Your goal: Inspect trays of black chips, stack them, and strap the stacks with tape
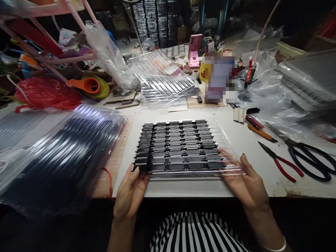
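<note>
A clear plastic tray (225,140) holds several rows of black slotted strips (175,153) above a white board (126,175). My left hand (132,190) grips its near left corner, thumb on top beside the end of a strip. At the near right corner my right hand (246,185) holds the tray, with the fingers underneath, seen through the plastic, and the thumb at the edge. The strips stop short of the tray's right side, where bare ribbed plastic shows.
Bagged dark trays (60,154) lie left. Right are red-handled pliers (280,162), black scissors (312,157) and an orange cutter (262,133). Behind stand stacked clear trays (162,80), a pink phone stand (194,57) and a yellow cup (202,68); plastic bags (275,87) lie back right.
</note>
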The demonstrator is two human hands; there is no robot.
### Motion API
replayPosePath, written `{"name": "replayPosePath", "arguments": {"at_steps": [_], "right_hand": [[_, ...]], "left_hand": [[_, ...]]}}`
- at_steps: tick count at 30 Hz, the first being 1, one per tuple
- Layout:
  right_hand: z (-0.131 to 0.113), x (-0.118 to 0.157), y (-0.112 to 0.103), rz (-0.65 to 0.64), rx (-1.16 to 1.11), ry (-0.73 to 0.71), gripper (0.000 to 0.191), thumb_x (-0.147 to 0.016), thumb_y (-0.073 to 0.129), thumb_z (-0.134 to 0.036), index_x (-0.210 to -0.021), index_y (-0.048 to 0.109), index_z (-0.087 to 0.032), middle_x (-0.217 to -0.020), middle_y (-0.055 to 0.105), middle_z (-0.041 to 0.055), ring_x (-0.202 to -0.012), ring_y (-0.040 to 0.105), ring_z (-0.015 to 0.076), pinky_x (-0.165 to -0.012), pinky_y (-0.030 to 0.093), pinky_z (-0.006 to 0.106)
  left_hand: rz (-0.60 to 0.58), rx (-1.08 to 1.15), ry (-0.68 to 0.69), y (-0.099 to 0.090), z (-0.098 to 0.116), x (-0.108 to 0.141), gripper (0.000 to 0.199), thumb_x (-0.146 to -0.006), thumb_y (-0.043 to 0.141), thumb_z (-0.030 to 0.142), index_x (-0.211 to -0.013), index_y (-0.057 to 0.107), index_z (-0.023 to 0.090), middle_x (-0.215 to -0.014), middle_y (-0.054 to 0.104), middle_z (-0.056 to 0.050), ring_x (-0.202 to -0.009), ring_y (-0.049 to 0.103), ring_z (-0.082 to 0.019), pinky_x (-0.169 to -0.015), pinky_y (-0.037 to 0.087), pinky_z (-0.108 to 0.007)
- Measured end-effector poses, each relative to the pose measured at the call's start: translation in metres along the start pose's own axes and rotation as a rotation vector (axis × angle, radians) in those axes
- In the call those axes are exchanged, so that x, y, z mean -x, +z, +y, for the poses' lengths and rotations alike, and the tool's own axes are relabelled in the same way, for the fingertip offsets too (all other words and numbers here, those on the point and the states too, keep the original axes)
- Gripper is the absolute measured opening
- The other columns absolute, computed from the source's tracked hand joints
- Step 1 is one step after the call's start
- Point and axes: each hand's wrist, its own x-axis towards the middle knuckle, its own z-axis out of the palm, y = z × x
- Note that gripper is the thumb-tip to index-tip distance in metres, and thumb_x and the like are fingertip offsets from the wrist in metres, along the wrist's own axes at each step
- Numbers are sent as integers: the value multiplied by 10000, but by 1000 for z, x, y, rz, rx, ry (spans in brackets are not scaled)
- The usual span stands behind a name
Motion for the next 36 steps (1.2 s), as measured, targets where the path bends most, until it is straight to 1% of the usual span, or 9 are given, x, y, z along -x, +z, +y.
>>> {"name": "replayPosePath", "arguments": {"at_steps": [4, 9, 12, 14, 20, 23, 25, 31, 36], "right_hand": [[3, 3, 0, 67, 51, -54, 534, -872, 440, -532, -1237, 567, -164, -1355, 503, 99, -1244, 459, 250, -1065, 373, 415], [5, 6, 0, 19, 103, -75, 564, -861, 428, -562, -1309, 506, -228, -1384, 472, 80, -1273, 425, 279, -1055, 380, 480], [4, 7, 0, 24, 124, -57, 587, -852, 411, -601, -1326, 485, -263, -1377, 480, 74, -1267, 429, 298, -1044, 373, 530], [4, 8, -1, 46, 148, -47, 581, -852, 410, -606, -1319, 492, -271, -1362, 497, 74, -1262, 435, 298, -1046, 364, 541], [4, 3, -1, 69, 186, -85, 501, -873, 421, -564, -1233, 573, -250, -1326, 535, 76, -1255, 447, 268, -1075, 344, 504], [4, 0, -1, 72, 164, -98, 462, -886, 431, -527, -1173, 615, -215, -1309, 549, 87, -1245, 460, 253, -1079, 352, 472], [4, -2, -2, 71, 135, -103, 443, -893, 441, -503, -1155, 625, -196, -1293, 561, 94, -1238, 468, 241, -1074, 367, 444], [5, -3, -5, -12, 82, -93, 414, -901, 463, -468, -1167, 618, -191, -1224, 612, 86, -1191, 516, 214, -1039, 416, 396], [-3, -1, -4, -74, 64, -46, 414, -916, 441, -448, -1165, 619, -169, -1211, 617, 106, -1172, 534, 225, -1036, 412, 416]], "left_hand": [[-60, 3, 0, -1, -1, 1, 373, -876, 510, 117, -1226, 550, 239, -1200, 626, -43, -1001, 612, -140, -907, 491, -291], [-124, -9, -27, -3, 1, 5, 402, -889, 497, 137, -1278, 498, 235, -1208, 616, -61, -1004, 615, -159, -946, 465, -337], [-141, -38, -64, -5, 3, 7, 413, -890, 502, 164, -1298, 472, 221, -1141, 647, -83, -985, 629, -195, -923, 474, -377], [-143, -48, -79, -7, 3, 7, 413, -888, 506, 174, -1298, 469, 208, -1074, 671, -90, -945, 643, -205, -902, 480, -386], [-139, -25, -75, -8, 3, 5, 404, -895, 492, 167, -1295, 466, 220, -1123, 653, -90, -981, 631, -206, -926, 464, -406], [-134, -34, -70, -7, 2, 3, 375, -901, 480, 174, -1275, 491, 205, -1093, 665, -94, -955, 639, -206, -909, 480, -401], [-124, -31, -69, -7, 2, 3, 376, -901, 479, 171, -1273, 496, 221, -1125, 655, -88, -969, 635, -208, -904, 488, -403], [-67, -13, -76, -3, 4, 1, 393, -896, 479, 158, -1275, 505, 258, -1205, 624, -74, -1062, 601, -219, -964, 464, -442], [-36, 64, -106, -3, 5, -1, 387, -906, 444, 169, -1266, 522, 287, -1209, 628, -67, -1064, 606, -226, -934, 489, -445]]}}
